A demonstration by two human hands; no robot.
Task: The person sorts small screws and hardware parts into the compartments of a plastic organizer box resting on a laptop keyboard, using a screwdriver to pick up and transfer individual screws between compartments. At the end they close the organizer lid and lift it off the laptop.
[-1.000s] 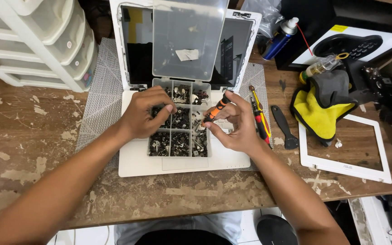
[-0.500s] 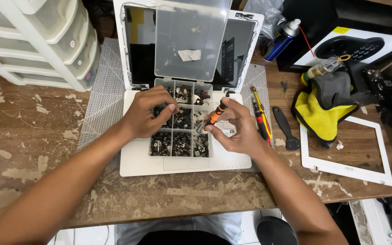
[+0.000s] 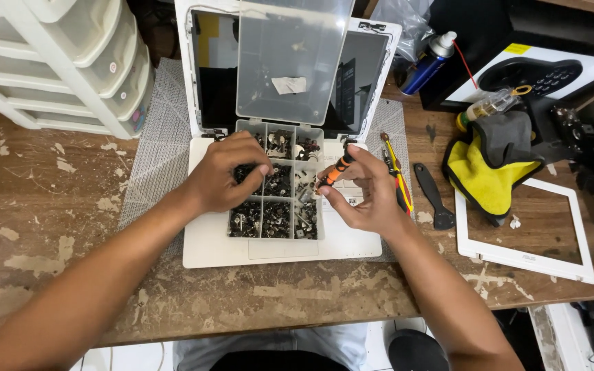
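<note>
A clear plastic compartment box [image 3: 274, 206] full of small screws sits open on a white laptop [image 3: 207, 240]; its lid [image 3: 290, 62] stands up against the laptop's screen. My left hand [image 3: 225, 175] rests on the box's left side, fingertips curled into a compartment; whether it pinches a screw is hidden. My right hand [image 3: 369, 196] holds a small orange-and-black screwdriver [image 3: 333, 170] just right of the box, its tip pointing down toward the right-hand compartments.
White plastic drawers [image 3: 56, 62] stand at the back left. A grey mesh mat [image 3: 156, 144] lies under the laptop. To the right: more screwdrivers [image 3: 399, 175], a black pry tool [image 3: 433, 196], a yellow-grey cloth [image 3: 493, 161], a spray can [image 3: 429, 63], a white screen bezel [image 3: 524, 257].
Both hands stay at the screw box with only slight finger movement. The screwdriver remains in my right hand; the view has shifted a little.
</note>
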